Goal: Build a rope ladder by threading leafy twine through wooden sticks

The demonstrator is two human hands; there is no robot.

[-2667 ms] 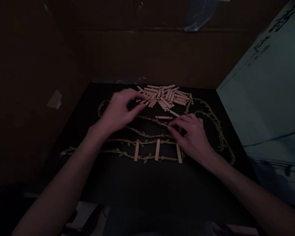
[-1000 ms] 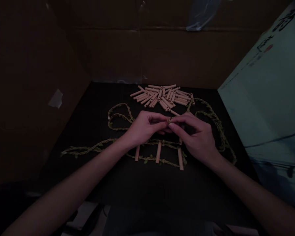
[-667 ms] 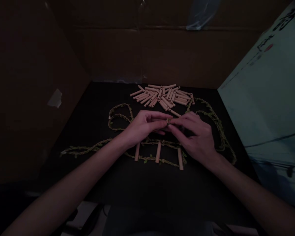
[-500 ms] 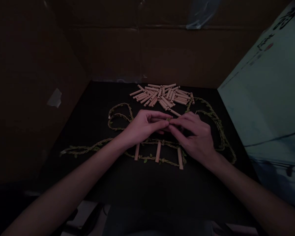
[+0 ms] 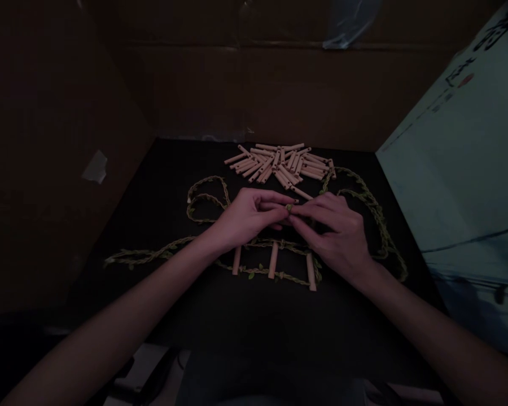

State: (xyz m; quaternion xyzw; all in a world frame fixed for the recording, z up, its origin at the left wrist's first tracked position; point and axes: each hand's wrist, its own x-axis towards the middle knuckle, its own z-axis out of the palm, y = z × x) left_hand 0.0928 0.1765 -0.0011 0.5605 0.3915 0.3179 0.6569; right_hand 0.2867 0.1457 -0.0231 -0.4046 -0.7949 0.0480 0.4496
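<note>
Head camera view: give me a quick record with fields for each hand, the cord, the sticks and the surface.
left hand: fingers closed, tips meeting the right hand's at an end of the leafy cord; anything else inside is hidden
right hand: fingers pinch that cord end
cord layout: loops over the mat on both sides of the hands
rungs: three sticks across two cord runs, just nearer than the hands
loose sticks: pile at the far edge
surface: black mat

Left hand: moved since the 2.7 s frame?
Yes. The left hand has left the left edge of the stick pile, coming toward the person and rightward; its fingertips now meet those of the right hand.
</note>
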